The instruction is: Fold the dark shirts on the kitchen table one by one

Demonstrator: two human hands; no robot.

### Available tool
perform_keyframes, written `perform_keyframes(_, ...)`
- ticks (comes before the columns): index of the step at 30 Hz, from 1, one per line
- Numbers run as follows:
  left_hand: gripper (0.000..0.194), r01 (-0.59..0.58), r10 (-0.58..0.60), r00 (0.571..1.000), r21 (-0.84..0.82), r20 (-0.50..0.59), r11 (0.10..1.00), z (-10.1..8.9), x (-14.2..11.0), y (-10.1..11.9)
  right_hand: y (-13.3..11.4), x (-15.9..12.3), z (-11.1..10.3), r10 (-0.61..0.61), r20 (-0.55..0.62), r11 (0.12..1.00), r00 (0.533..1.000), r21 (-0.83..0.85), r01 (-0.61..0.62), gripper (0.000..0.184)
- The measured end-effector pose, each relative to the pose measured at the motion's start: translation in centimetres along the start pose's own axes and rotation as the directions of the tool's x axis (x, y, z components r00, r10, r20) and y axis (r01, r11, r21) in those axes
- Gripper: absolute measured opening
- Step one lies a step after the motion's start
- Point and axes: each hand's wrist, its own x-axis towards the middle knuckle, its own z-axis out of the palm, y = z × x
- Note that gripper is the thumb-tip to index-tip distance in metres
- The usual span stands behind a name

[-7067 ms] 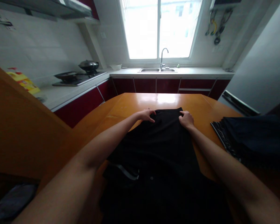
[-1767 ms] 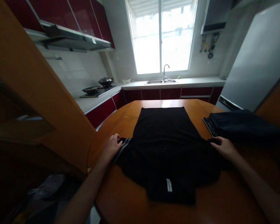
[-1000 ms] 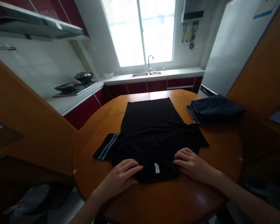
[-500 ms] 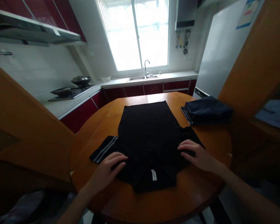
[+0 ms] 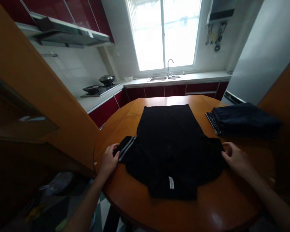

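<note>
A black short-sleeved shirt (image 5: 169, 138) lies spread on the wooden table, its collar towards me and its hem at the far side. A white label shows inside the collar. My left hand (image 5: 110, 159) is closed on the edge of the left sleeve, which carries pale stripes. At the opposite side, my right hand (image 5: 235, 158) pinches the end of the right sleeve, thumb against fingers. Both sleeves stretch outward from the shirt's body.
The round wooden table (image 5: 140, 209) carries a stack of folded dark clothes (image 5: 244, 117) at the right. Beyond it are a counter with a sink (image 5: 159, 78), a stove with pans (image 5: 106, 80) and a fridge (image 5: 253, 54). Wooden frames stand at both sides.
My hands have moved outward from the shirt's shoulders to the two sleeve ends and closed on them. The right sleeve now reaches out flatter. The view has swung left.
</note>
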Motion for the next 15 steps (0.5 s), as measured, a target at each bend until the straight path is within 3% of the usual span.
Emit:
perform_keyframes(5,0.029,-0.031,0.029,0.994,-0.021,-0.104,0.999,-1.1,2.1,-1.1,0.7,-0.9,-0.1,-0.097,-0.014,0.988,0.995,-0.124,0.094,0.066)
perform_keyframes(9,0.031,-0.070,0.076,0.995,0.100,-0.060,0.993,-1.1,2.8,-0.3,0.7,-2.1,-0.3,-0.047,0.048,0.981,0.998,-0.184,0.055,0.066)
perform_keyframes(12,0.032,-0.206,0.204,0.978,0.090,0.038,0.974,-0.4,1.8,2.3,0.0,-2.4,-0.5,-0.013,0.087,0.986,0.996,-0.163,0.027,0.054)
perform_keyframes(15,0.036,-0.371,0.375,0.891,-0.067,0.256,0.926,0.4,0.0,5.3,-0.9,-1.9,-1.2,-0.031,0.060,0.994,0.998,-0.100,0.037,0.044)
